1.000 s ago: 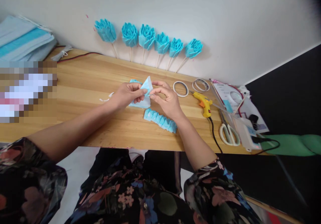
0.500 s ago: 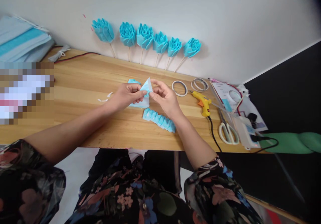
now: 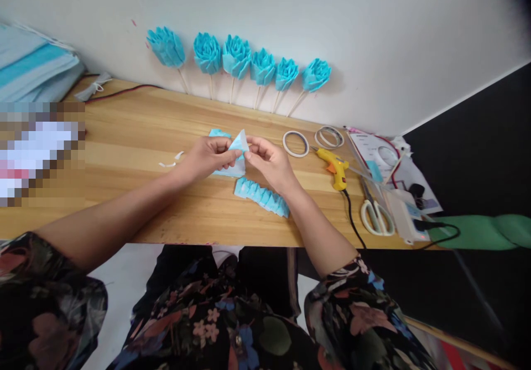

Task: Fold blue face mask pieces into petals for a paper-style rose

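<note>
both hands, left hand (image 3: 206,158) and right hand (image 3: 269,162), pinch a small light-blue folded paper triangle (image 3: 239,144) mid-frame, lifted off the wooden counter (image 3: 136,132) for fingertip creasing.

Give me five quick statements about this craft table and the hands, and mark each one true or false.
1. Both hands hold the folded blue piece between them. True: the left hand and right hand pinch the folded blue piece together.
2. Six blue paper flowers lean against the wall. True: the blue paper flowers stand on sticks in a row.
3. The glue gun is red. False: the glue gun is yellow with an orange trigger.
4. The scissors lie at the left end of the table. False: the scissors lie at the right end, near the glue gun.
5. A pleated blue strip lies on the table near the right wrist. True: the pleated blue strip rests there.
</note>
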The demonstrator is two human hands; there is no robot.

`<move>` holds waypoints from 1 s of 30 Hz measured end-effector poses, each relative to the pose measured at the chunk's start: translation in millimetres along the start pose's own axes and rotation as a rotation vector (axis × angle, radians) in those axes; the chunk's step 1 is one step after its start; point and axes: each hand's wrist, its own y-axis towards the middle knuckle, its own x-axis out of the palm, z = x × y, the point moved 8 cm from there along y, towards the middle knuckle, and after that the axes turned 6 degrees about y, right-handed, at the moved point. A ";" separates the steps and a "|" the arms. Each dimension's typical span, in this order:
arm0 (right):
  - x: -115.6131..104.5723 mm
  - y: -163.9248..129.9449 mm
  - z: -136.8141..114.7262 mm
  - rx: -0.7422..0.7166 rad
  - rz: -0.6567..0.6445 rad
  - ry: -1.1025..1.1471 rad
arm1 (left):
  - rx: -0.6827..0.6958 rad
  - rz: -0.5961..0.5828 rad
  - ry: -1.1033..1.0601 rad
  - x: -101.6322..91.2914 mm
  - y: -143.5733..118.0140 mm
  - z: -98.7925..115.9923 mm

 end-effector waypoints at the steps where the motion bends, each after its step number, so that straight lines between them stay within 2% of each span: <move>1: 0.1 -0.1 -0.9 0.002 0.002 0.007 | -0.001 -0.009 -0.002 0.6 0.2 -0.1; 9: 2.2 -1.5 -6.2 -0.002 -0.004 0.001 | 0.029 -0.177 0.031 14.2 -1.9 0.7; 15: 1.8 -3.9 -16.6 -0.074 0.026 -0.100 | 0.030 -0.219 0.012 17.7 -3.9 2.6; 22: 2.4 -12.8 -47.5 -0.328 0.058 -0.382 | 0.001 -0.253 -0.048 17.4 -4.4 6.2; 30: 6.0 -16.1 -52.9 -0.571 0.019 -0.639 | -0.043 -0.230 -0.160 15.9 -4.3 5.3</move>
